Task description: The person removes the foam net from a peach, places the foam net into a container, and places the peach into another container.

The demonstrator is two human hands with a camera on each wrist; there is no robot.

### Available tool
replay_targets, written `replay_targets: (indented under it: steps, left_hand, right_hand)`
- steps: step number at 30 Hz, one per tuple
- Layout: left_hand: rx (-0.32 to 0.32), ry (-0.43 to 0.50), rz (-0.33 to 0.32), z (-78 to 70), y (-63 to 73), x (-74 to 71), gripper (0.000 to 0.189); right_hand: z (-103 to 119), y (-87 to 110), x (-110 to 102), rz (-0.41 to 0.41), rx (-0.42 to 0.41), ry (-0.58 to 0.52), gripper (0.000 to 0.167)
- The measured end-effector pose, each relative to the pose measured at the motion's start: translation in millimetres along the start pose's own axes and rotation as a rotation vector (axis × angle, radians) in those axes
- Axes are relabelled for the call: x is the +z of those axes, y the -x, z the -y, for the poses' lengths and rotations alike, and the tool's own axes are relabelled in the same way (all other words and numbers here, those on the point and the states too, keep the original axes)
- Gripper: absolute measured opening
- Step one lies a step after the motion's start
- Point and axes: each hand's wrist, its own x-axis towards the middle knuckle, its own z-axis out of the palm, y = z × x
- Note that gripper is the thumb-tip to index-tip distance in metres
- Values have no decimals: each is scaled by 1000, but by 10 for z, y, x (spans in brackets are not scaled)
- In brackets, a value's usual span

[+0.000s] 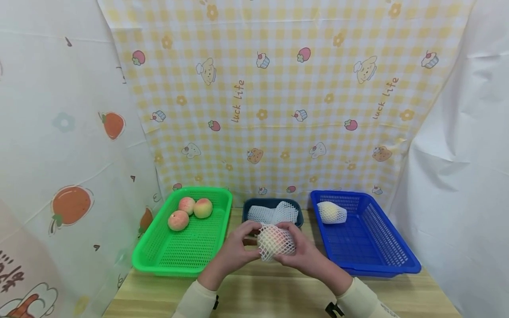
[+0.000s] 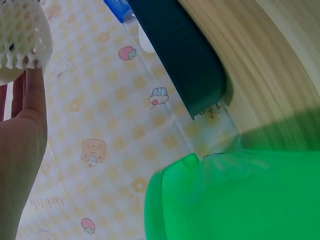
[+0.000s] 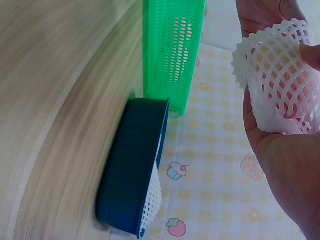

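A peach inside a white foam net sleeve (image 1: 276, 242) is held up between both hands, in front of the small dark basket. My left hand (image 1: 237, 247) grips its left side, thumb below and fingers above. On the opposite side, my right hand (image 1: 304, 251) holds the netted fruit with curved fingers and thumb. Pink skin shows through the mesh in the right wrist view, where the sleeve (image 3: 282, 75) has a scalloped edge. The left wrist view catches only part of the foam net (image 2: 25, 37), with my left fingertips at its lower edge.
A green basket (image 1: 139, 251) at left holds three bare peaches (image 1: 178, 220). Foam nets (image 1: 284, 213) lie in the small dark basket (image 1: 246, 204) at centre back. At right, a blue basket (image 1: 397, 268) contains one netted fruit (image 1: 332, 213). A patterned cloth hangs behind.
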Motion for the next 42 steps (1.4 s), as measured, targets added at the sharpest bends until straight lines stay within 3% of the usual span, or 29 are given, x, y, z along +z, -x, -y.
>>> replay_targets:
  steps: [7,25,42]
  left_hand:
    - [-49,11,20,-33,-5,34,60]
    - [-31,-17,8,22,10,31,61]
    - [-33,-32,-8,1,8,-21,64]
  right_hand:
    - [22,-23,26,1,-12,21,72]
    - [53,-22,44,-11,-54,33,71]
    - [28,-23,16,-154,-131,13,42]
